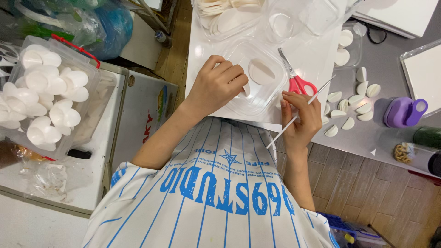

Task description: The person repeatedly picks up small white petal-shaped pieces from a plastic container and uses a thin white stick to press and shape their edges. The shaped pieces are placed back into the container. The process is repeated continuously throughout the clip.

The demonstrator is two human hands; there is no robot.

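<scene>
My left hand (pixel 216 85) rests on the rim of a clear square plastic container (pixel 271 98) and pinches a small white folded paper piece (pixel 246 89). A white round disc (pixel 261 72) lies inside the container. My right hand (pixel 299 117) grips a thin white stick (pixel 318 93) that slants up to the right, its tip past the red-handled scissors (pixel 298 84). Both hands are over a white board (pixel 202 41) at the table's near edge.
Several folded white paper pieces (pixel 356 103) lie on the grey table (pixel 390 64), next to a purple punch (pixel 404 111). A clear tub of white discs (pixel 229 16) stands at the back. At left, a clear bin (pixel 46 92) holds white paper flowers.
</scene>
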